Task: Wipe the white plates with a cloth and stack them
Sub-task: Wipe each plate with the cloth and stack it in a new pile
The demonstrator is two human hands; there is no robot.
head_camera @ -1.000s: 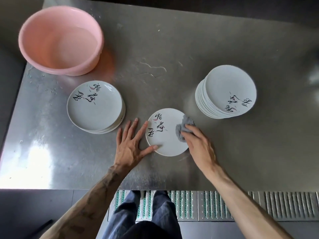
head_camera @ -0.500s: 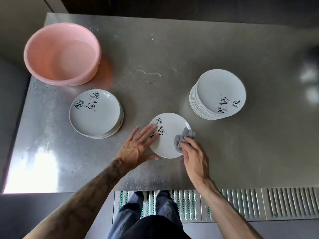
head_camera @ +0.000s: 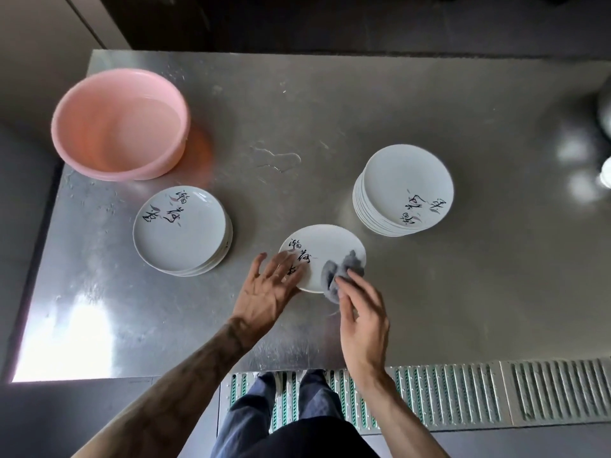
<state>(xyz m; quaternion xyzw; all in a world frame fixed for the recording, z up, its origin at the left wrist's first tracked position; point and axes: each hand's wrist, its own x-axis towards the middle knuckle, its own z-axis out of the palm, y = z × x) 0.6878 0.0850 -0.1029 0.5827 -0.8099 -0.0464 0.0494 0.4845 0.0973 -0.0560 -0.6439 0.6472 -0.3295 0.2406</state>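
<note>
A: Where's the plate (head_camera: 325, 246)?
B: Flat on the counter (head_camera: 330, 110), near edge, between the left stack (head_camera: 178, 233) and the right stack (head_camera: 408, 186). It touches neither.
A: Hands?
B: Left hand (head_camera: 264, 292) has its fingers (head_camera: 281, 262) straight and spread, lying on the plate's near-left rim to pin it. Right hand (head_camera: 362, 312) curls its fingers over the bunched grey cloth (head_camera: 337, 276) and presses it on the plate's near-right side.
A: How will it handle?
B: Looks like glazed ceramic: stiff, smooth, breakable, probably light for one hand. There are water streaks on the steel and water in the pink basin (head_camera: 119, 123), so I'd guess it's slippery and slides when wiped. That's likely why the left hand pins it.
A: Where to grip for stacking?
B: At the rim, thumb on top and fingers under the lip, from the near-left side. Set it down flat and centred; the right stack is tall and leans a bit, so a drop risks chipping. The cloth is soft and limp, so bunch it anywhere.
</note>
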